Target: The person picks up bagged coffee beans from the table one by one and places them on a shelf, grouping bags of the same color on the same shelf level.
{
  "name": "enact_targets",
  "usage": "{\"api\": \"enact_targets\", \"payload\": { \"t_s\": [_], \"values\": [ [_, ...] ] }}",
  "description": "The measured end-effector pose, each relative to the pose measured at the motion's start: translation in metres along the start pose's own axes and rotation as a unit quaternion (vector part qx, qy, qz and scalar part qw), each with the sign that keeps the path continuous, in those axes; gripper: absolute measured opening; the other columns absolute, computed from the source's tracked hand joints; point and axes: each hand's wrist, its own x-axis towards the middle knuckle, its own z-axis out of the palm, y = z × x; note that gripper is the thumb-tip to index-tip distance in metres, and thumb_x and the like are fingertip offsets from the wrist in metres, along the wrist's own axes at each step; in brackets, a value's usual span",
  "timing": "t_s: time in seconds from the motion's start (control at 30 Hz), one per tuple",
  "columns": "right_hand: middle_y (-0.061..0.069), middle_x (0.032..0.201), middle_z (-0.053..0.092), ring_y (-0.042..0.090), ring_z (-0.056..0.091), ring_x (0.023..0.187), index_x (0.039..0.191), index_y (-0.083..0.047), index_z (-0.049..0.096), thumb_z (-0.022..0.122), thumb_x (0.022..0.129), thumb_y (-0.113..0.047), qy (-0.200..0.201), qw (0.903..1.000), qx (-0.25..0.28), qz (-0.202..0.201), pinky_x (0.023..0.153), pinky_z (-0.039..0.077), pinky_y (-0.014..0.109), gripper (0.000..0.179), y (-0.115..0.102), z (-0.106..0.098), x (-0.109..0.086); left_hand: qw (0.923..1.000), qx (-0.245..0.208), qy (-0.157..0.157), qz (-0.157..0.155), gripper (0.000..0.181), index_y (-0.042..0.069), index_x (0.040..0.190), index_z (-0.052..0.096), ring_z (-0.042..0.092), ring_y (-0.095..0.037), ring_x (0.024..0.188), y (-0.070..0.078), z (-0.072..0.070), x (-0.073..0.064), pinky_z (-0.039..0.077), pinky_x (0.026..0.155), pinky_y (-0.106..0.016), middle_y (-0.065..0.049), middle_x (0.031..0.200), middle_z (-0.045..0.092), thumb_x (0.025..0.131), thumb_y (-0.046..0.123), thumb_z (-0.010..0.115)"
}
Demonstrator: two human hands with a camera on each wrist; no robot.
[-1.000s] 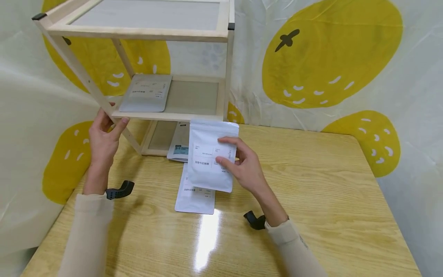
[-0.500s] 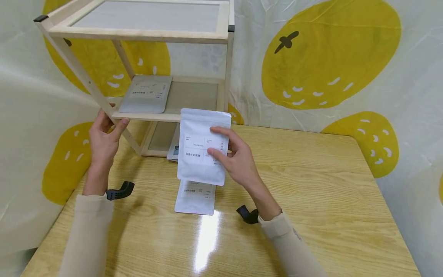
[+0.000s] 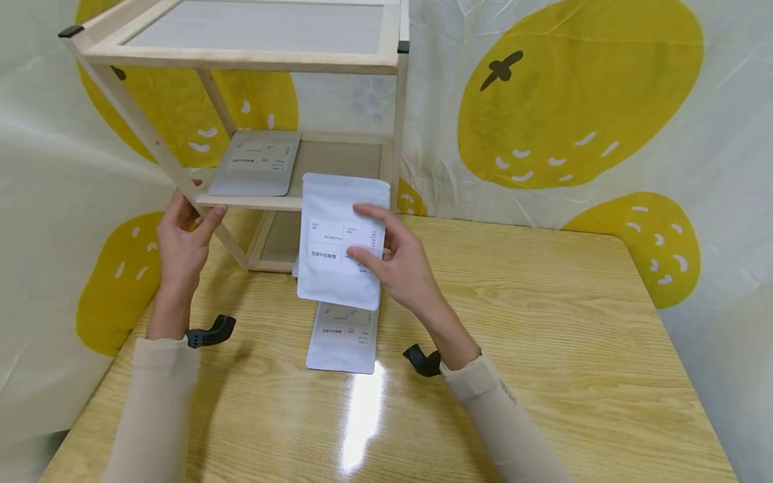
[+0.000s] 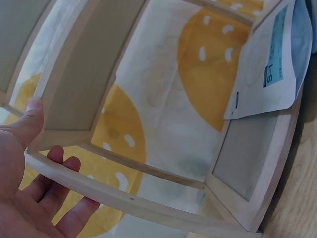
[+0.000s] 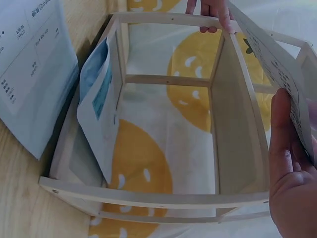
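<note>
My right hand pinches a white flat pouch with a printed label by its right edge, in front of the middle shelf. My left hand grips the left front post of a light wooden rack at the middle shelf's corner; the left wrist view shows the thumb on the shelf edge. A similar pouch lies at the left of the middle shelf. Another pouch lies on the table, partly hidden by the held one. On the bottom shelf, a pouch with a teal label is mostly hidden in the head view.
The rack stands at the back left of a wooden table. Behind hangs a pale cloth with yellow fruit prints. The middle shelf's mesh panel shows right of its pouch. Dark wrist mounts jut from both wrists.
My right hand has carried the pouch up and to the left, from over the table toward the middle shelf's front edge. The left hand keeps its place on the rack.
</note>
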Motion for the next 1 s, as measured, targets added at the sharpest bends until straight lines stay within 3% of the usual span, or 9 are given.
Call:
{"api": "enact_targets", "payload": {
  "t_s": [0.5,0.8,1.0],
  "values": [
    [0.005,0.165,0.041,0.031,0.068,0.117,0.158,-0.011,0.042,0.074,0.090,0.008,-0.003,0.9993,-0.028,-0.023,0.082,0.064,0.035,0.078,-0.004,0.009,0.026,0.9998,-0.019,-0.006,-0.002,0.046,0.016,0.138,0.064,0.059,-0.017,0.118,0.000,0.001,0.004,0.050,0.096,-0.021,-0.001,0.135,0.067,0.095,0.012,0.076],
    [0.006,0.167,0.038,0.025,0.067,0.101,0.161,-0.011,0.037,0.074,0.093,0.002,0.004,0.9974,-0.061,-0.038,0.068,0.059,0.025,0.078,-0.008,0.015,0.035,0.9998,-0.020,-0.002,-0.006,0.045,0.017,0.138,0.065,0.059,-0.015,0.116,-0.001,-0.001,0.000,0.051,0.090,-0.016,0.001,0.133,0.067,0.095,0.011,0.076],
    [0.006,0.168,0.037,0.023,0.067,0.106,0.162,-0.013,0.036,0.074,0.094,0.000,0.013,0.9974,-0.063,-0.035,0.072,0.060,0.023,0.079,-0.012,0.020,0.046,0.9996,-0.026,-0.003,-0.006,0.047,0.014,0.140,0.063,0.059,-0.015,0.117,-0.002,-0.001,0.001,0.051,0.090,-0.015,0.001,0.133,0.067,0.095,0.011,0.076]
  ]
}}
